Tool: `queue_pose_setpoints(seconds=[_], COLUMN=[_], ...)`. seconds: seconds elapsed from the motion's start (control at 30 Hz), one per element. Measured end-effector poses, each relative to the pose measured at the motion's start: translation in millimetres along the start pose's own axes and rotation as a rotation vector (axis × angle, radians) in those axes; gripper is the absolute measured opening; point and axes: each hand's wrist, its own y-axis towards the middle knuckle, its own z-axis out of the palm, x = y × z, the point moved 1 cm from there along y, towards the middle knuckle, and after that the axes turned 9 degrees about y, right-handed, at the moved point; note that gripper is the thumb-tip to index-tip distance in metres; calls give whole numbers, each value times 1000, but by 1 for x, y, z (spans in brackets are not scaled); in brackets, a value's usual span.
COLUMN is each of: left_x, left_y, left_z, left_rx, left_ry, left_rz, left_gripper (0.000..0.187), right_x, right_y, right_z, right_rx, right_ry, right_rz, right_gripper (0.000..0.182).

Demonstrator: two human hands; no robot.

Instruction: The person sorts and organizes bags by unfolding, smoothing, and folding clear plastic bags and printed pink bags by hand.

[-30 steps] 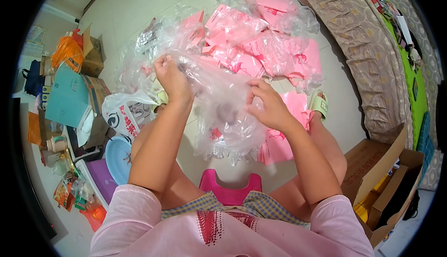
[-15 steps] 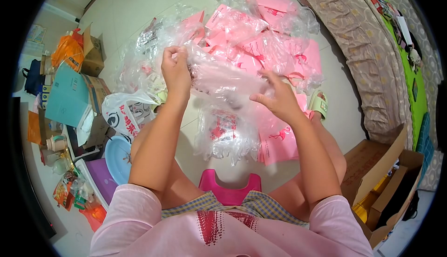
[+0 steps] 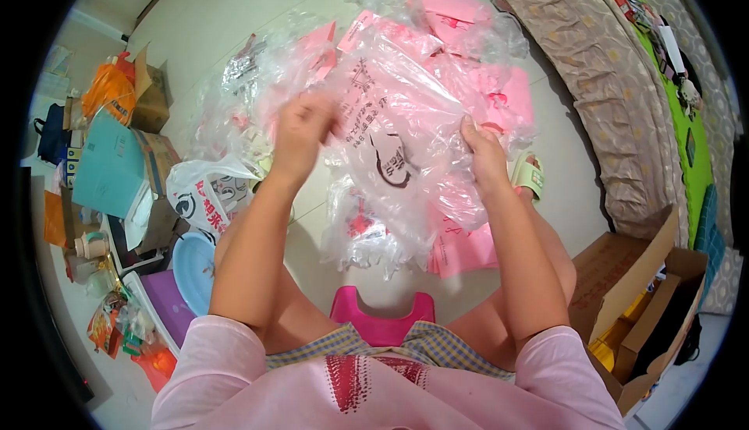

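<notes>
Between my hands a clear plastic bag (image 3: pixel 398 130) with dark print is spread out flat. My left hand (image 3: pixel 306 130) is closed at its left edge and somewhat blurred. On the right side, my right hand (image 3: pixel 485 157) pinches the bag, thumb on top. Beyond and beneath it lies a heap of pink printed packets (image 3: pixel 456 21) and crumpled clear bags (image 3: pixel 211 122) on the floor. A clear bag with red print (image 3: pixel 363 223) lies nearer to me.
A pink stool (image 3: pixel 382 327) is between my legs. Left are a blue basin (image 3: pixel 193 270), a white printed bag (image 3: pixel 195 196) and a cardboard box (image 3: pixel 148 95). An open carton (image 3: pixel 624 274) and a draped brown cover (image 3: pixel 581 79) are at the right.
The clear bag has been opened out from a bunched strip into a wide sheet, its print now showing. My left hand has moved slightly down; my right hand has moved right and closed on the bag.
</notes>
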Motion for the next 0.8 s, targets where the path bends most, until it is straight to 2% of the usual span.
queue_pose_setpoints(seconds=[0.07,0.13,0.17,0.23,0.27,0.33,0.37,0.4,0.47,0.5,0.53,0.57,0.6,0.63,0.67,0.7,0.77,0.8], left_x=[-5,5,9,14,15,14,12,14,22,27,33,38,33,26,20,18,15,15], left_y=[-6,-16,-22,-35,-39,-47,-49,-48,-45,-43,-40,-38,-39,-40,-40,-41,-43,-45], left_z=[12,25,33,50,57,70,73,75,79,79,78,76,77,79,79,79,80,81], left_rx=[639,1021,1019,1072,1069,1034,884,886,600,600,491,382,381,297,215,220,334,342], left_ry=[132,66,65,-59,-59,-535,-703,-703,-1119,-1117,-962,-807,-806,-667,-527,-527,-220,-220], left_rz=[-320,-471,-470,-683,-685,-939,-1006,-1006,-840,-843,-776,-706,-706,-650,-591,-592,-452,-453], left_gripper=[59,75,75,89,89,100,96,96,77,77,72,71,71,72,73,73,77,77], right_x=[6,5,2,-5,-12,-14,-12,-11,-19,-23,-22,-20,-19,-18,-17,-17,-25,-24], right_y=[-4,-7,-9,-7,-5,-5,-7,-9,-9,-8,-9,-9,-9,-8,-5,-3,3,2], right_z=[5,10,14,14,11,11,11,10,8,8,7,6,4,2,1,-1,-1,4], right_rx=[24,53,70,90,78,68,75,83,83,87,86,64,43,43,42,37,19,7], right_ry=[71,142,244,346,376,406,374,342,304,265,267,125,-18,-17,132,282,341,397], right_rz=[51,104,125,147,142,136,143,150,165,179,181,227,270,271,293,312,275,239], right_gripper=[32,33,33,34,35,35,33,31,29,26,26,26,25,25,27,28,30,32])
